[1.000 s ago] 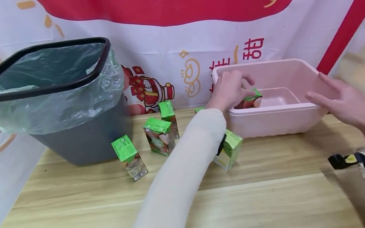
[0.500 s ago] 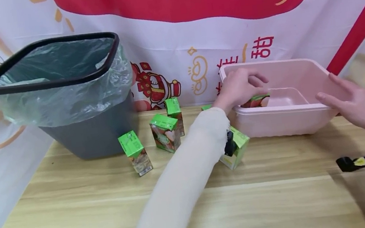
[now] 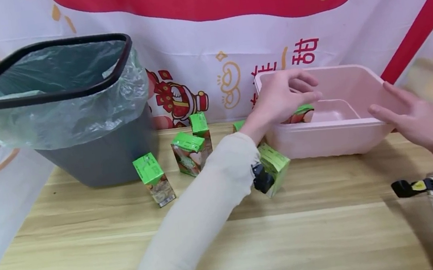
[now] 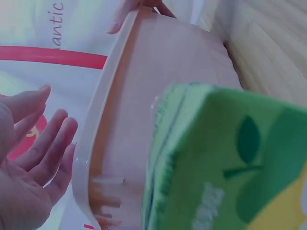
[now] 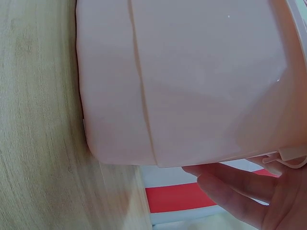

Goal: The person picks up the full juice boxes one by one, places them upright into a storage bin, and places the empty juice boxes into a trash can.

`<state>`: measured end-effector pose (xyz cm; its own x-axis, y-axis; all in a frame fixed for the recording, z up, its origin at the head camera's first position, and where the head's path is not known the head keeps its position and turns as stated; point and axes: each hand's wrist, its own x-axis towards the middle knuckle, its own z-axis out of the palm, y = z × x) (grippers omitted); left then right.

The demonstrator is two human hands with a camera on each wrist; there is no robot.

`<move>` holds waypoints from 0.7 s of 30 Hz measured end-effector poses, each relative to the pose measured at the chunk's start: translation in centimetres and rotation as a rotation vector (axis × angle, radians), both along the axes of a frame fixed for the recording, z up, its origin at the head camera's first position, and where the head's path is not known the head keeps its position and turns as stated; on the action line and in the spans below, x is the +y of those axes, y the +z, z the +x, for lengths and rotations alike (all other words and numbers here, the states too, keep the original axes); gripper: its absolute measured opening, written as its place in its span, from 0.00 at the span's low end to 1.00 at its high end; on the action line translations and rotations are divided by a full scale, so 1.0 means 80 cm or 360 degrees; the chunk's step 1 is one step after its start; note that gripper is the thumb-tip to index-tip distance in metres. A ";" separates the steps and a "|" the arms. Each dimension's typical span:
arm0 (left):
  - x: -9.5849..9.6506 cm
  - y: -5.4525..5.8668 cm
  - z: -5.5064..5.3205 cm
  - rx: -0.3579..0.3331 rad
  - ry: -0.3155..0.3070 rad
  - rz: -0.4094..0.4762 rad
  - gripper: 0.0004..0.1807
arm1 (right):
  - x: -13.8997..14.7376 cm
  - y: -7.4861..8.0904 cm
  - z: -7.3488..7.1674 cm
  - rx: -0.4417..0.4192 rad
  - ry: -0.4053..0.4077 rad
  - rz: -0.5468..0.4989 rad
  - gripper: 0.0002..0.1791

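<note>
My left hand (image 3: 278, 96) is over the left side of a pink plastic tub (image 3: 326, 135), its fingers relaxed and apart. Just below it, a juice box with a green top (image 3: 301, 114) lies inside the tub. The left wrist view shows nothing between that hand's fingers (image 4: 48, 139). My right hand (image 3: 422, 123) holds the tub's right end, thumb over the rim and fingers along the outer wall, as the right wrist view shows with its fingers (image 5: 235, 182). A pale green juice box (image 4: 230, 153) stands by my left wrist, partly hidden by it in the head view.
A grey bin (image 3: 102, 162) with a black rim and plastic liner stands at left. Several juice boxes with green tops, including a near one (image 3: 153, 179) and a middle one (image 3: 188, 154), stand between bin and left arm. A printed cloth (image 3: 188, 39) hangs behind the wooden table (image 3: 294, 242).
My left hand's thumb and fingers have come away from the juice box in the tub, and the hand has risen slightly. My right hand stays at the tub's end.
</note>
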<state>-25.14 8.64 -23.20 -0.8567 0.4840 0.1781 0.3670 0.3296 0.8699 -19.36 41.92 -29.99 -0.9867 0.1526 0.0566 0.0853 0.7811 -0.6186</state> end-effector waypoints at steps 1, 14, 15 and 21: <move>-0.004 0.000 0.002 0.0016 0.0004 0.0025 0.13 | 0.000 0.001 0.000 -0.0002 -0.0003 0.0001 0.48; -0.065 -0.017 0.030 -0.0029 0.0198 0.0344 0.11 | -0.004 0.003 -0.001 -0.0005 0.0025 0.0046 0.49; -0.068 -0.018 0.033 -0.0025 0.0209 0.0362 0.11 | -0.004 0.003 -0.001 -0.0004 0.0026 0.0048 0.49; -0.087 -0.030 0.052 -0.0026 0.0202 0.0432 0.11 | -0.002 0.003 0.000 -0.0007 0.0023 0.0022 0.49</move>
